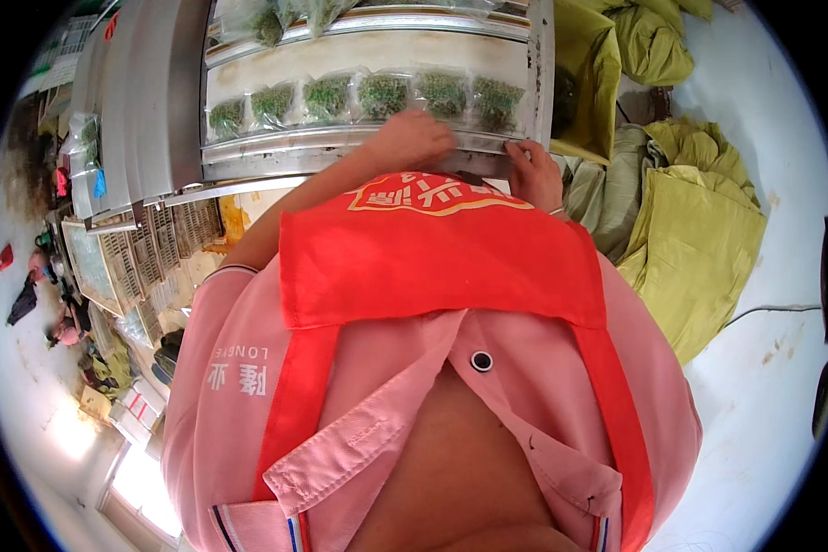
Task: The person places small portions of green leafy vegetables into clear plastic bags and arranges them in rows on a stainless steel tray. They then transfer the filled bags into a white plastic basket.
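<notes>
A row of clear plastic bags of green plant pieces (382, 95) lies across the pale bed of a steel machine (276, 166) that looks like a vacuum sealer. My left hand (412, 140) reaches over the machine's near rail, just below the middle bags. Its fingers are curled and slightly blurred, and what they hold, if anything, is hidden. At the bed's near right corner is my right hand (535, 173), fingers bent and apart, a fingertip by the rail below the rightmost bag (497, 99). My red apron (442, 258) hides the machine's front edge.
More filled bags (267, 26) lie on a second strip farther back. Right of the machine are a yellow-green bin (584, 83) and piled yellow-green sacks (695, 248). Slatted plastic crates (138, 248) stand at the left. A cable (773, 309) runs over the floor.
</notes>
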Tool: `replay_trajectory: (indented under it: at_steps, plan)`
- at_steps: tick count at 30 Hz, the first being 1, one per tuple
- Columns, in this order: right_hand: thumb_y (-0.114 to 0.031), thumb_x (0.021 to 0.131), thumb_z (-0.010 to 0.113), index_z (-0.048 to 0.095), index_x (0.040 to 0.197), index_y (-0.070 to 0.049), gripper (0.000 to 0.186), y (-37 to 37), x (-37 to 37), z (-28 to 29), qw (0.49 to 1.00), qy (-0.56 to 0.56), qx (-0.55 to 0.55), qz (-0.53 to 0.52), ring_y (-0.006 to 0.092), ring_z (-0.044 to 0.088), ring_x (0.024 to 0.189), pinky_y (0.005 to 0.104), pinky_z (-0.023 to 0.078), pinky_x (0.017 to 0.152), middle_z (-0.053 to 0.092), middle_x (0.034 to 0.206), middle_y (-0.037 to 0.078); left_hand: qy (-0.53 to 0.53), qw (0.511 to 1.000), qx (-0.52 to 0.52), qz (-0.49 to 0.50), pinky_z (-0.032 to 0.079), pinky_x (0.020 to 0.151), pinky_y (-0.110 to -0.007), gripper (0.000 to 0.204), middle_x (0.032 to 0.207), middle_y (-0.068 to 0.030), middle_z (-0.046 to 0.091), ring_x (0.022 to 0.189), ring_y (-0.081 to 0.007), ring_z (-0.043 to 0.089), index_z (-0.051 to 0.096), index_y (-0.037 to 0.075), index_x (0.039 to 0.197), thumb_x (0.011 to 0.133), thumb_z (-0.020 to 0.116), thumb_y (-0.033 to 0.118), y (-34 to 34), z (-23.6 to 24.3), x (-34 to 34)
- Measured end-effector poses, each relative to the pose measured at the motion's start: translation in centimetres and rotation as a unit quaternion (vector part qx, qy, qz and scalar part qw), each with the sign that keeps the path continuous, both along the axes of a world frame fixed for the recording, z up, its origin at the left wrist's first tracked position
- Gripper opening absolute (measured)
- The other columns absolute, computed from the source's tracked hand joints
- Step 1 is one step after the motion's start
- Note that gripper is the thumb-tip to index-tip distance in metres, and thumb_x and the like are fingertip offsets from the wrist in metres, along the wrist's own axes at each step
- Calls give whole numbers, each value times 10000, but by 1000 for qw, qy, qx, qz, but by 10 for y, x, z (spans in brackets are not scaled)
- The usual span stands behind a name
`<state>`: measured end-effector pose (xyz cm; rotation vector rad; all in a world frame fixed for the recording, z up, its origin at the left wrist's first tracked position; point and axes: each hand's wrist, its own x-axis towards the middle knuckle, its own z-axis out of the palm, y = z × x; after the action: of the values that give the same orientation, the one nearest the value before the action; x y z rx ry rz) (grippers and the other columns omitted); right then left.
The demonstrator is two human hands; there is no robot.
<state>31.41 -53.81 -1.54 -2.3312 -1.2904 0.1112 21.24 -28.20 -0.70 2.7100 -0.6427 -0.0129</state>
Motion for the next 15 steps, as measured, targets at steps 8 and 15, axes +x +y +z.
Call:
replay_trajectory:
  at_steps: [8, 15]
  plan:
    - [-38, 686, 585, 555, 1106, -134, 433, -1, -5, 5, 998, 32, -49, -7, 304, 573, 788, 412, 469, 651, 505, 1037, 98, -6, 998, 58, 5, 473, 645, -366, 163, 797, -54, 557, 737, -224, 610, 529, 105, 856, 737, 568, 208, -21, 7, 9]
    - [-57, 700, 575, 572, 1088, -156, 400, 9, -4, 12, 992, 71, -91, -45, 315, 588, 765, 416, 481, 653, 503, 1040, 109, 29, 997, 69, -11, 480, 584, -383, 119, 755, -80, 557, 641, -274, 604, 523, 75, 809, 737, 538, 169, -27, 2, 21]
